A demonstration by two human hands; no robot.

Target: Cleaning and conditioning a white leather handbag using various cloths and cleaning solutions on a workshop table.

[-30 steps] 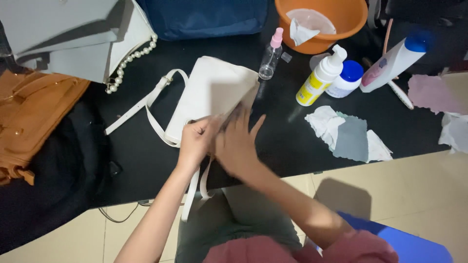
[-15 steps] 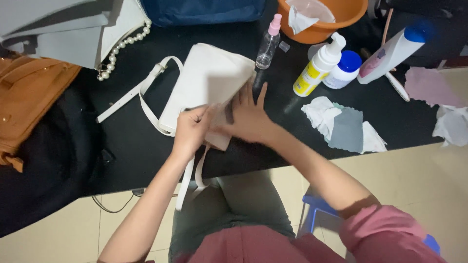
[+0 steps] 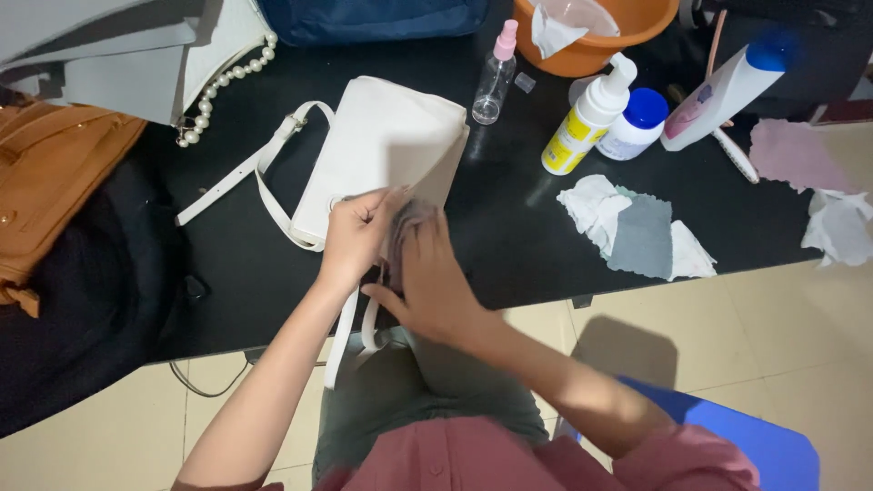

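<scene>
At the worktop's near edge our left hand (image 3: pixel 353 238) pinches the white handbag (image 3: pixel 382 155) flap; our right hand (image 3: pixel 427 282) presses a grey cloth (image 3: pixel 406 221) flat; we judge short, firm strokes best.

Yellow-labelled white pump bottle (image 3: pixel 587 118) on table

A white handbag (image 3: pixel 382 155) with white straps lies on the black desk (image 3: pixel 509 245). At the desk's far edge stand an orange basin (image 3: pixel 627 41), a clear spray bottle (image 3: pixel 496 77) with a pink cap, a yellow-and-white pump bottle (image 3: pixel 587 118), a white jar (image 3: pixel 637 123) with a blue lid, and a white bottle (image 3: pixel 723 91) capped blue. White and grey cloths (image 3: pixel 637 232) lie near the right edge; a tan bag (image 3: pixel 45 191) sits left.
</scene>
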